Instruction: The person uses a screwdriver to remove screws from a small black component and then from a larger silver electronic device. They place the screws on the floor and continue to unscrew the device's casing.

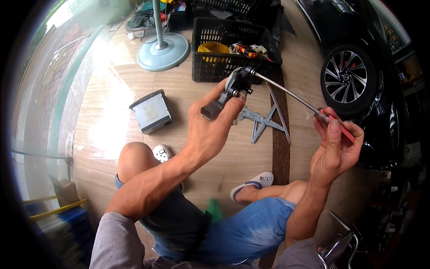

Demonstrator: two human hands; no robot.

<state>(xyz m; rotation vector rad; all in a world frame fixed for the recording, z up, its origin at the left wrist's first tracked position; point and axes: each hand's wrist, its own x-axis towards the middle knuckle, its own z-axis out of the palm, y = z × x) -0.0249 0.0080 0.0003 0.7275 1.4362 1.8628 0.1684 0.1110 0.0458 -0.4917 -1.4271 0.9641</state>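
Observation:
My left hand (210,119) is closed around a small black electric motor (243,81) with a round, pale-edged gear housing, raised above the floor. It looks like a window motor. In my right hand (335,145) is a screwdriver (289,93) with a red and clear handle, gripped between thumb and fingers. Its long metal shaft slants up to the left, and the tip meets the motor's upper edge; whether it sits in a screw is too small to tell. Below the motor, a grey metal scissor-type window regulator (263,123) lies on the floor.
A black plastic crate (210,69) holding a yellow item and tools stands ahead. Left of it is a round pale-blue stand base (163,51). A boxy metal car unit (152,112) lies left. A car wheel (345,76) is at right, a metal-framed stool (340,246) lower right.

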